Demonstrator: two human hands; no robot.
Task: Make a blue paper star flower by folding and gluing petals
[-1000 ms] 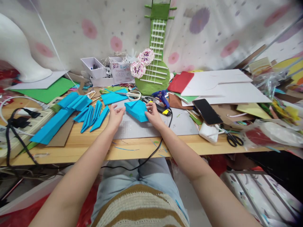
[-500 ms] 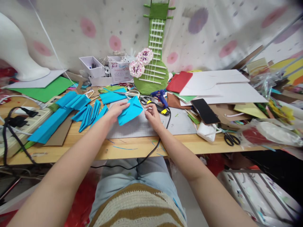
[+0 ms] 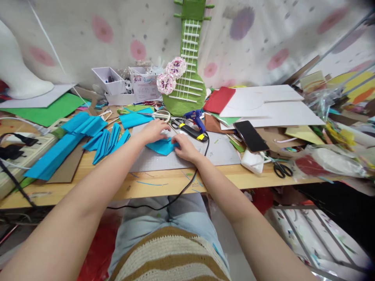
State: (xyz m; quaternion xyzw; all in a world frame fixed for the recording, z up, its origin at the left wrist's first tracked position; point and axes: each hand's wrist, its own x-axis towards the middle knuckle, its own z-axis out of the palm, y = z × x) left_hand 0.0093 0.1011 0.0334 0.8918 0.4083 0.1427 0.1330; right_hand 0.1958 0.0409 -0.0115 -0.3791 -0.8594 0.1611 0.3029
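Note:
A folded piece of blue paper (image 3: 161,146) lies flat on a grey cutting mat (image 3: 216,152) on the wooden table. My left hand (image 3: 154,130) rests on its upper left part with the fingers stretched flat over it. My right hand (image 3: 184,145) presses on its right edge, fingers bent down onto the paper. Several folded blue paper strips (image 3: 107,140) lie to the left of the mat.
A blue glue gun (image 3: 197,119) with a black cord (image 3: 187,183), scissors (image 3: 160,115) and a green cardboard guitar (image 3: 187,78) stand behind the mat. To the right are a black phone (image 3: 250,136), black scissors (image 3: 279,168), white sheets and plastic bags. A power strip (image 3: 17,158) is at left.
The blue paper was held up and turned over by my left hand. Now it lies flat on the mat with both hands pressing on it.

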